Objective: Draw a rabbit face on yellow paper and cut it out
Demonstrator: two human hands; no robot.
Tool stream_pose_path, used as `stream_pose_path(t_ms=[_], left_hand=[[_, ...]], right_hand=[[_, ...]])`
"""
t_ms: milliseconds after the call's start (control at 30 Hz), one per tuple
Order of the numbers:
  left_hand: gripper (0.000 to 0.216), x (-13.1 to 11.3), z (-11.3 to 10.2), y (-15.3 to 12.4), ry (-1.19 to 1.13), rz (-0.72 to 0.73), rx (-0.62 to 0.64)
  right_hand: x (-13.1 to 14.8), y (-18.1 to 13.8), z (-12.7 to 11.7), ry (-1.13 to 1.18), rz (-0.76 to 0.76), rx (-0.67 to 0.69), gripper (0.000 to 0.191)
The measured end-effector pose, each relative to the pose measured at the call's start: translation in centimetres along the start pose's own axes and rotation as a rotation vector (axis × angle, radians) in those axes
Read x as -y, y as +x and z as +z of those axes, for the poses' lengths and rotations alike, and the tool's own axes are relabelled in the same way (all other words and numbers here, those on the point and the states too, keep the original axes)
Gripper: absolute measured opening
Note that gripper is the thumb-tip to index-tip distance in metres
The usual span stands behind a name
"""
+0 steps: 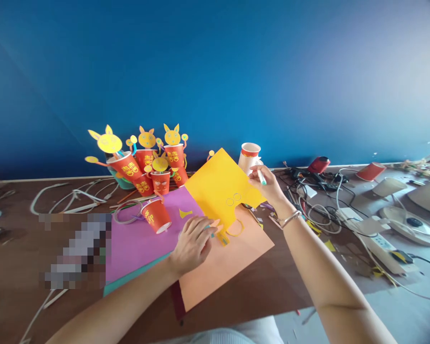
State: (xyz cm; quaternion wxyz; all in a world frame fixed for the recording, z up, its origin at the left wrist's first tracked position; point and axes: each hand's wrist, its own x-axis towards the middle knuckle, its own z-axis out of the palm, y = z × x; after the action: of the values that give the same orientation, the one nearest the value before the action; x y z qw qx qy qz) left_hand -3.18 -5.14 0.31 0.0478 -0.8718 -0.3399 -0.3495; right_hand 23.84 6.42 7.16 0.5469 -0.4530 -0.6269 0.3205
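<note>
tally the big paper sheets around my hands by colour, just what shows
Yellow sheet: 1
Purple sheet: 1
Peach sheet: 1
Teal sheet, edge only: 1
Dark red sheet, edge only: 1
Total: 5

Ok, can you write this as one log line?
right hand: holding pen; left hand: by yellow paper; yellow paper: two circles; nearest red cup: tipped on purple paper
</note>
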Motion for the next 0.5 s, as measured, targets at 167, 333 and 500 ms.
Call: stream_pose_path(t_ms=[167,333,500], left_hand=[[0.043,0.6,0.6,-0.3,0.113,0.016,-0.012],[0.038,0.7,1.2,-0.3,0.167,-0.003,0.141],[0.038,0.4,1.3,-0.5,0.179,-0.049,0.274]], right_hand=[[1.6,3.8,0.8,-0.063,-0.121,0.394,0.027],[0.2,5.9,5.6,-0.263,-0.292,0.527,0.034],[-1.1,5.7,8.4,-0.448,-0.329,0.43,0.044]])
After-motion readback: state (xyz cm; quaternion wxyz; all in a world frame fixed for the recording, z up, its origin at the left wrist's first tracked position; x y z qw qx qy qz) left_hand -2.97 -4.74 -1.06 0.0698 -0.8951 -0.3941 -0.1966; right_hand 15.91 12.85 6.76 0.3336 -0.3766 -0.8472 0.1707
